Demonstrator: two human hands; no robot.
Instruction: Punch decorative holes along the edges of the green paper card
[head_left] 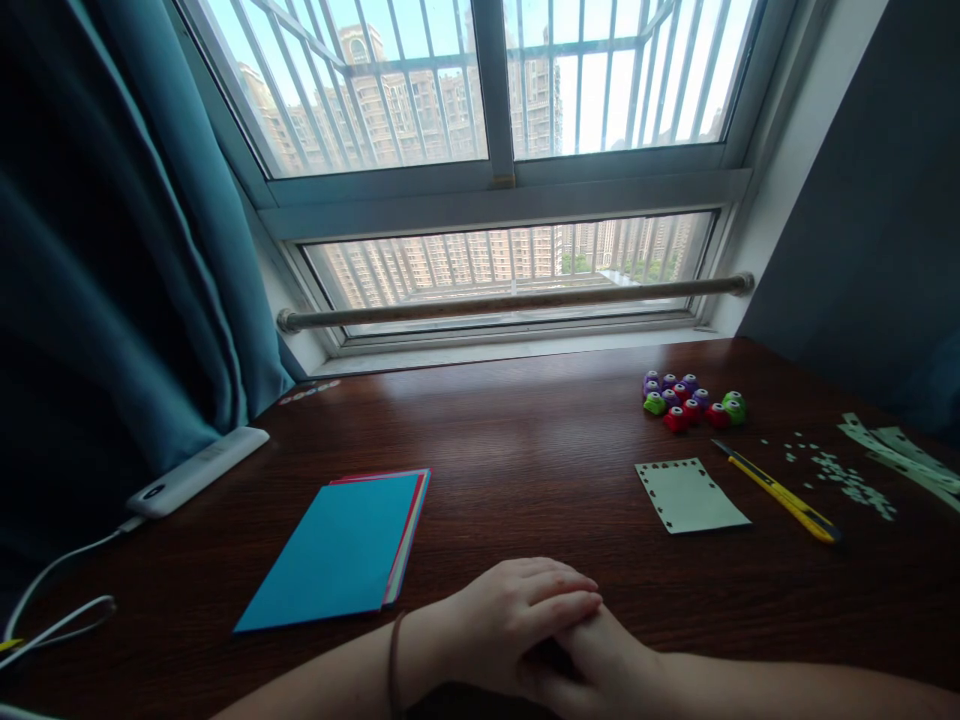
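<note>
At the near edge of the table, my left hand (525, 605) lies over my right hand (600, 655), its fingers closed across the back of it. A dark band circles my left wrist. Most of the right hand's fingers are hidden under the left. Left of the hands lies a stack of coloured paper (337, 545), blue on top. To the right is a pale green sheet (691, 497) with small shapes punched along its top and left edges. Beside it rests a yellow utility knife (784, 495).
Small red, purple and green craft punches (690, 402) cluster at the back right. Tiny paper cutouts (851, 480) and pale paper strips (900, 450) lie far right. A white power strip (199, 472) with a cable sits left, by the curtain (187, 250). A rail (517, 302) crosses the window.
</note>
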